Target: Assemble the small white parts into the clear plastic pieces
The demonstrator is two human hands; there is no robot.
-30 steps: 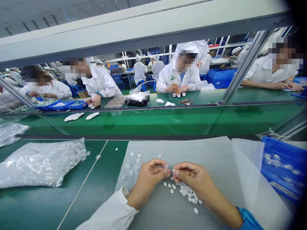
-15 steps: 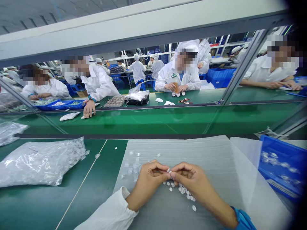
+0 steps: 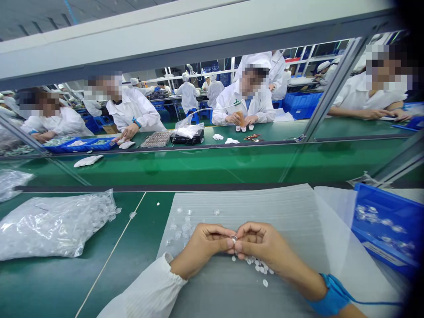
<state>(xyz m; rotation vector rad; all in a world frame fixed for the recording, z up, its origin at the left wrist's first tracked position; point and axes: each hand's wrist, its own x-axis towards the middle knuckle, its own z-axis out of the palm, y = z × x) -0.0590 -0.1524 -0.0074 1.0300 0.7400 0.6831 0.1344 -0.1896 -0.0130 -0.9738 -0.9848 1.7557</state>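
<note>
My left hand (image 3: 208, 243) and my right hand (image 3: 260, 242) meet over a grey foam sheet (image 3: 212, 291), fingertips pinched together. Between them is a small clear plastic piece (image 3: 234, 238) with something white on it; both hands grip it, and the fingers hide most of it. Below my right hand lie several small white discs (image 3: 261, 267), partly covered by the hand. To the left of my left hand, loose clear plastic pieces (image 3: 185, 229) are scattered on the sheet. A blue strap (image 3: 331, 293) with a cord circles my right wrist.
A bulging bag of clear parts (image 3: 53, 227) lies on the green table at left. A blue bin (image 3: 391, 212) with clear pieces stands at right. Beyond a metal frame, co-workers in white coats sit at a green bench (image 3: 212, 165).
My fingers have shifted slightly around the small piece, still pinched together. The view has moved a little. Across the bench, a co-worker's hand has drawn back with a white item.
</note>
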